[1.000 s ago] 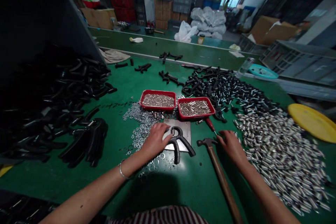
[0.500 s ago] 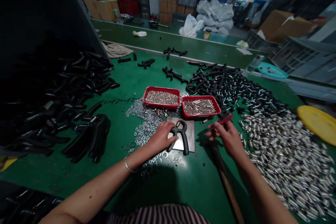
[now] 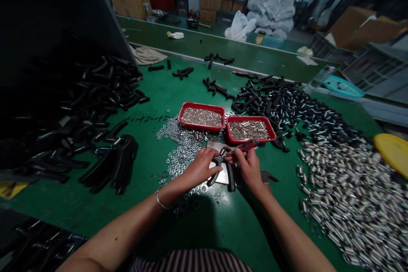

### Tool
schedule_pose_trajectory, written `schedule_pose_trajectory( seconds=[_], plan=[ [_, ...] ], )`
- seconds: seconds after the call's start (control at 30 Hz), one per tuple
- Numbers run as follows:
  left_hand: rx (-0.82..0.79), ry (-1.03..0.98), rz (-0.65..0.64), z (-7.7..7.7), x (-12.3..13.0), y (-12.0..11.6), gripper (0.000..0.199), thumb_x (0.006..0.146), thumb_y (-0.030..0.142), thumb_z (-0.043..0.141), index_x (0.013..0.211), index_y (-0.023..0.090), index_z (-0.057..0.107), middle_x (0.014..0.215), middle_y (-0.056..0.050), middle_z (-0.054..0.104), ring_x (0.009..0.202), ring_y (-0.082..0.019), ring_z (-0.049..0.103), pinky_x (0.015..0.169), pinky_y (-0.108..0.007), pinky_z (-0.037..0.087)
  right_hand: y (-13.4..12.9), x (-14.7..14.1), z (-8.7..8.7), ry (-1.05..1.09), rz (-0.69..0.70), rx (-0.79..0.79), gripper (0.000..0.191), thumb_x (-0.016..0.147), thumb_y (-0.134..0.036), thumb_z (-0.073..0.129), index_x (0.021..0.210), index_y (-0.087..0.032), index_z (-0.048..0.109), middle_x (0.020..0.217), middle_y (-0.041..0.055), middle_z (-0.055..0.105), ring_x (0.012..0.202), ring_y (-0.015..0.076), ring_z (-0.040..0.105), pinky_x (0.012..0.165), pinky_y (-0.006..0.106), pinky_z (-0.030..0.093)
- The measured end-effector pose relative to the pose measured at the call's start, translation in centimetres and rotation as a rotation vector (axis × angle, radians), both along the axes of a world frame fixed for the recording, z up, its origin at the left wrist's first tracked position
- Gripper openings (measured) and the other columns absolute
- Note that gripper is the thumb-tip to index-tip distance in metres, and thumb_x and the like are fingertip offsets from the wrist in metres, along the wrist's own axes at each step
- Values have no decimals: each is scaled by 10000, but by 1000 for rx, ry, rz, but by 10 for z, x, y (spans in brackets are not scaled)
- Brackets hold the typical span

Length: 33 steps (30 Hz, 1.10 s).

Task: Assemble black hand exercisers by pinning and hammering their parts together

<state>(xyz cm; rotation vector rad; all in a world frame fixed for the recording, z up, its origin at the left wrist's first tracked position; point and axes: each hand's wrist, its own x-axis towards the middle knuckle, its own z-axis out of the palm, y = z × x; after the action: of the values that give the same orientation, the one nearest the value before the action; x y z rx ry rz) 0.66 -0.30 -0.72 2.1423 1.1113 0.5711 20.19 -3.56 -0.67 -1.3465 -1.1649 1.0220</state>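
Note:
My left hand is closed on a black plastic spring clamp, its jaw end pointing away from me. A small metal spring shows near the top of the clamp. Under the clamp lies a square metal plate. My right hand is closed on a red-handled tool, whose tip reaches the clamp near the spring; its exact kind is hidden by the fingers. A hammer lies beside my right wrist, its handle mostly covered by the forearm.
Two red trays of small metal parts stand behind the plate. Metal rings are scattered left. Springs and black-headed screws are heaped right. Black clamp pieces spill from a large dark bin.
My right hand has moved left with the red-handled tool, from above the hammer to the clamp. My left hand stays on the clamp. The view has shifted slightly.

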Motion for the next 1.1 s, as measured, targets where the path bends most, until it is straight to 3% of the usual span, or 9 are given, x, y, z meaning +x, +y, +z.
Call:
schedule_pose_trajectory(
  seconds=[0.23, 0.4, 0.57, 0.63, 0.73, 0.8, 0.9, 1.0, 1.1],
  plan=[
    [27, 10, -24, -1, 1, -1, 404, 813, 294, 733, 1171, 195, 576, 1213, -91, 595, 1165, -283, 513, 1033, -449, 395, 10, -12, 23, -662, 172, 12, 166, 943, -349, 482, 1032, -209, 476, 852, 99, 695, 744, 260, 673, 659, 340, 484],
    [17, 38, -7, -1, 1, 3, 375, 802, 285, 738, 1130, 189, 585, 1181, -93, 607, 1151, -286, 528, 1012, -448, 417, 24, -12, 37, -242, 252, 17, 216, 913, -436, 554, 943, -231, 493, 654, -30, 575, 535, 158, 532, 561, 285, 446],
    [9, 66, -32, 0, 1, 3, 394, 798, 290, 737, 1145, 176, 589, 1211, -104, 595, 1185, -291, 516, 1046, -446, 401, 8, -7, 53, 213, 94, 66, 338, 992, -532, 337, 1074, -256, 516, 549, -90, 414, 410, 117, 339, 459, 254, 407],
    [-4, 81, -51, 3, -1, -1, 420, 807, 298, 729, 1179, 168, 585, 1251, -115, 581, 1215, -291, 503, 1072, -442, 384, 0, 13, 50, 219, 26, 28, 331, 960, -549, 423, 1051, -252, 538, 572, -73, 490, 421, 117, 378, 458, 253, 410],
    [30, 104, -96, 13, -7, -2, 532, 834, 343, 705, 1311, 177, 539, 1353, -133, 530, 1272, -299, 464, 1082, -442, 377, -13, 72, 34, -190, -68, -142, 363, 884, -595, 527, 924, -238, 581, 582, -35, 577, 452, 143, 478, 468, 264, 402],
    [116, 105, -106, 24, -13, 14, 497, 888, 368, 637, 1350, 217, 531, 1338, -112, 555, 1241, -280, 488, 1053, -433, 396, -21, 117, 26, -615, -27, -257, 384, 829, -605, 577, 855, -227, 638, 631, 18, 635, 546, 199, 582, 525, 300, 441],
    [277, 205, 28, 43, -25, 68, 291, 970, 316, 492, 1198, 224, 648, 1161, -85, 662, 1099, -238, 569, 995, -403, 413, -20, 153, 33, -1049, -12, -132, 372, 867, -538, 551, 967, -211, 698, 916, 110, 699, 816, 273, 665, 699, 362, 498],
    [359, 530, 260, 57, -34, 131, 266, 940, 178, 468, 1060, 130, 700, 1105, -166, 681, 1055, -275, 598, 951, -425, 420, 3, 127, 54, -1108, 34, 73, 300, 930, -426, 509, 1036, -210, 687, 1017, 111, 682, 889, 249, 657, 773, 352, 502],
    [363, 662, 282, 59, -37, 164, 231, 856, 60, 498, 908, 68, 722, 1000, -224, 694, 983, -304, 630, 884, -428, 444, 46, 64, 70, -1089, 218, 162, 216, 959, -294, 495, 920, -194, 683, 970, 92, 691, 876, 215, 642, 775, 312, 497]
  ],
)
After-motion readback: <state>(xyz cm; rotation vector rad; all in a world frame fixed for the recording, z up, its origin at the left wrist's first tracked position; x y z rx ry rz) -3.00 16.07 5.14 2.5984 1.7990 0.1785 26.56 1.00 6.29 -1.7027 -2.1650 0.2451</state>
